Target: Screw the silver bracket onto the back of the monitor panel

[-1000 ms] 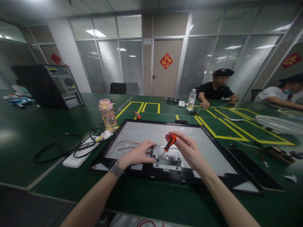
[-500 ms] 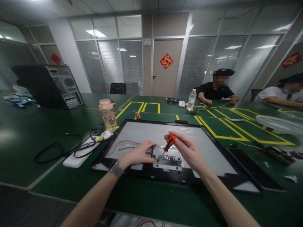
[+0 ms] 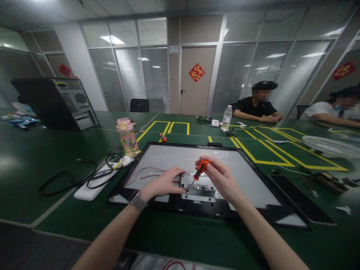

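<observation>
A flat display panel (image 3: 163, 156) with a black frame and pale grey back lies on the table. Near its front edge sits a silver metal bracket (image 3: 206, 199). My right hand (image 3: 222, 176) grips the orange-and-black handle of a screwdriver (image 3: 201, 169), which is tilted with its shaft running down to the bracket's left part. Around the bracket's left side, my left hand (image 3: 164, 182) lies with thumb and fingers spread apart. Its fingertips are at the bracket's edge, close to the screwdriver tip. Thin wires (image 3: 144, 168) run over the panel behind that hand. Whether the tip sits in a screw is too small to tell.
Left of the panel are a pink-lidded bottle (image 3: 128, 138), a white power strip (image 3: 94, 185) and a black computer case (image 3: 53, 103). A black slab (image 3: 302, 198) lies to the right. Farther back stand a water bottle (image 3: 227, 118) and two seated people.
My hands and the screwdriver keep nearly the same pose. The view has shifted slightly. Across the table, the person in black has brought both hands together.
</observation>
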`<control>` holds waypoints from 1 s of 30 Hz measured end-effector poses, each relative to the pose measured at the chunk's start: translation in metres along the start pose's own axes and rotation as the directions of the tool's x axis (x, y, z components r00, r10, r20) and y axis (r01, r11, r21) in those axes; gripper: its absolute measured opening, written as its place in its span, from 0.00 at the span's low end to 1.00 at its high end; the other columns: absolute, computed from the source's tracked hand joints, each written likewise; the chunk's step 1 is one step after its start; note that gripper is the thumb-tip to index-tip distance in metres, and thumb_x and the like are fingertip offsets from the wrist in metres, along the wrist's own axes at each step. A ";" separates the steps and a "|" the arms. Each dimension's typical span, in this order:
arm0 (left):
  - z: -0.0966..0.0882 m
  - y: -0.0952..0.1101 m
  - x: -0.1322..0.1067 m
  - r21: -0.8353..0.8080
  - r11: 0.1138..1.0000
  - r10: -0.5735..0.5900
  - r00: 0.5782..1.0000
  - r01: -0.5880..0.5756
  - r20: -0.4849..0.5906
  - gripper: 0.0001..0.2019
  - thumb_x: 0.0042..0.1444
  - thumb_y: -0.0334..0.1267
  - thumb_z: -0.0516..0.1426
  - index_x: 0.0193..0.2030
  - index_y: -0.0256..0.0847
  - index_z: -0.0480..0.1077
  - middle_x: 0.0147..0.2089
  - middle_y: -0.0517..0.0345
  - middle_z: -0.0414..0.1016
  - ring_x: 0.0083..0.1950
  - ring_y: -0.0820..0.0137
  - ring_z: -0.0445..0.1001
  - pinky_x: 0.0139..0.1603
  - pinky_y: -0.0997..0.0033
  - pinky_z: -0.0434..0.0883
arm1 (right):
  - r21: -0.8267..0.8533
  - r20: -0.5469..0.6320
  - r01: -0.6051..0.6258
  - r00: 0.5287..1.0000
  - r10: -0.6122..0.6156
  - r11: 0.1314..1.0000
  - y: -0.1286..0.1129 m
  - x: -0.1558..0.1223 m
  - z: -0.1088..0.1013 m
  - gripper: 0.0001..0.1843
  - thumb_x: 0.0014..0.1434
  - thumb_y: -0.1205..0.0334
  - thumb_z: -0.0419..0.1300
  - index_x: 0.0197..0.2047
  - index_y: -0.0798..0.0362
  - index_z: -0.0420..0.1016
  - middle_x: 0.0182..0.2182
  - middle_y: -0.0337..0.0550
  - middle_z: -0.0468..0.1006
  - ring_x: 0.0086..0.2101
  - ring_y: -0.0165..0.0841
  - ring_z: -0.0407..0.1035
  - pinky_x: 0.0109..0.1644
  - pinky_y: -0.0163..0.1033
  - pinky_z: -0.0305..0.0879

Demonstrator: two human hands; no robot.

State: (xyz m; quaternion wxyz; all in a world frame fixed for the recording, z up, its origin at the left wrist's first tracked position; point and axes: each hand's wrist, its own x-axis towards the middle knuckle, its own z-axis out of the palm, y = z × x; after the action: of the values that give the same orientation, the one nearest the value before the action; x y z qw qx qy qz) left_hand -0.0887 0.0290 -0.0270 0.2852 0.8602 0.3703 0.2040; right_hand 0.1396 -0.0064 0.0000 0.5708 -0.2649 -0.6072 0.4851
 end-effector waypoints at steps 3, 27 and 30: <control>0.000 -0.001 0.000 -0.010 1.000 -0.007 1.000 0.007 -0.002 0.31 0.47 0.42 0.64 0.59 0.45 0.63 0.56 0.52 0.65 0.56 0.59 0.67 0.58 0.62 0.65 | -0.079 -0.056 0.041 0.997 -0.045 0.996 0.003 0.001 -0.001 0.12 0.55 0.55 0.65 0.44 0.43 0.79 0.42 0.42 0.77 0.43 0.36 0.71 0.49 0.44 0.69; 0.000 0.000 0.000 0.014 1.000 -0.004 1.000 0.004 0.001 0.30 0.48 0.44 0.64 0.59 0.46 0.63 0.56 0.52 0.65 0.56 0.60 0.66 0.57 0.64 0.65 | -0.483 -0.089 0.252 0.939 -0.333 0.838 -0.001 -0.004 0.008 0.11 0.58 0.65 0.60 0.44 0.46 0.75 0.36 0.42 0.71 0.38 0.35 0.68 0.41 0.41 0.67; 0.000 0.001 0.000 0.005 1.000 -0.001 1.000 0.000 0.005 0.31 0.48 0.43 0.63 0.60 0.46 0.63 0.56 0.52 0.64 0.56 0.60 0.66 0.57 0.64 0.65 | -0.460 -0.062 0.231 0.955 -0.290 0.857 -0.005 -0.004 0.007 0.10 0.60 0.63 0.59 0.45 0.46 0.75 0.38 0.44 0.72 0.39 0.36 0.69 0.43 0.43 0.69</control>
State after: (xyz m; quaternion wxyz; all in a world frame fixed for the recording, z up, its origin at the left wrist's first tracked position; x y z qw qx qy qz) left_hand -0.0886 0.0285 -0.0262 0.2841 0.8613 0.3703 0.2009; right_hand 0.1347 -0.0138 0.0033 0.5929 -0.3353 -0.6943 0.2323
